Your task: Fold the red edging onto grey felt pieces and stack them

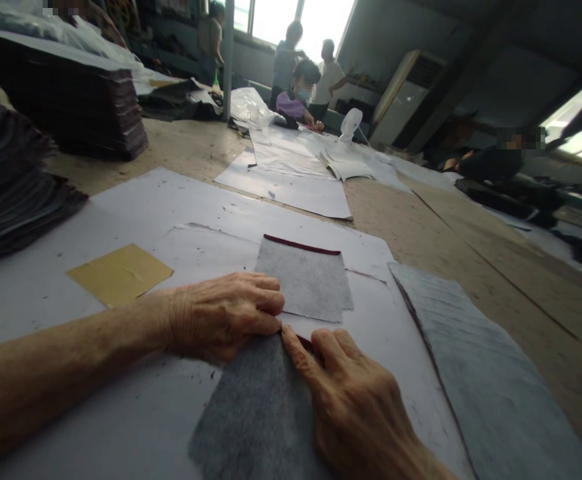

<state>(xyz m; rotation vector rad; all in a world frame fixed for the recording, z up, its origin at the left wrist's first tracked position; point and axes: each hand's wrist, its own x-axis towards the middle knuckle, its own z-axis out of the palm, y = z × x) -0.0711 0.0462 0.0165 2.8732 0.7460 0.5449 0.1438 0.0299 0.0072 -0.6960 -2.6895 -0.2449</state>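
Note:
Under both hands lies a grey fabric piece [261,413] with a dark red far edge, partly covered by my fingers. My left hand [231,310] has its fingers curled and pinches that edge at its middle. Against it, my right hand [355,393] presses a thumb on the same edge, with its other fingers bent over the dark red strip. Just beyond them a second grey fabric piece [303,277] lies flat, with a dark red band along its far side. Left of it is a yellow square sheet [121,273].
White sheets [171,193] cover part of the brown table [385,213]. To the right lies a larger grey stack of fabric [481,353]. Tall dark stacks [65,100] stand at the left. Several people are beyond the table; a white fan [351,125] stands near them.

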